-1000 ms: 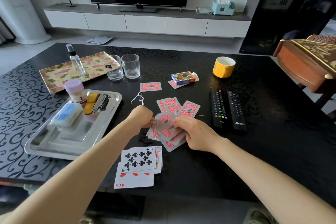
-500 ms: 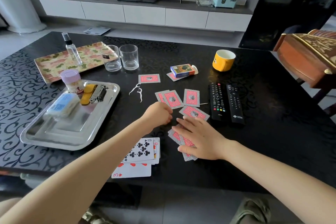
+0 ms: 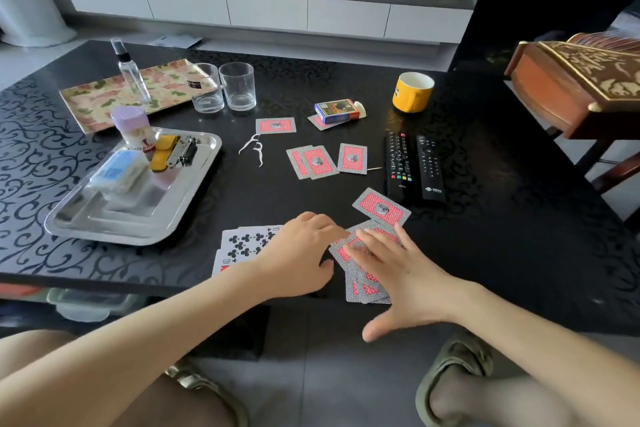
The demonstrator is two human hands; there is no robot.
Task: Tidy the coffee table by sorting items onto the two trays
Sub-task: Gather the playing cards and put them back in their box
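Red-backed card pile (image 3: pixel 367 282) sits at the table's (image 3: pixel 485 236) front edge, right hand (image 3: pixel 405 274) spread flat on top, fingers straight, pressing down. Left hand (image 3: pixel 298 256) lies over the face-up cards (image 3: pixel 242 241) just beside, fingertips at the pile's left edge; pinching or only touching, can't tell. Loose cards (image 3: pixel 352 158) lie scattered beyond; steel tray (image 3: pixel 114 232) left, patterned tray (image 3: pixel 100 97) behind it.

The person wears olive-green sandals with thick straps: the left sandal (image 3: pixel 207 388) at 7 o'clock, the right sandal (image 3: pixel 457 354) at 5 o'clock.
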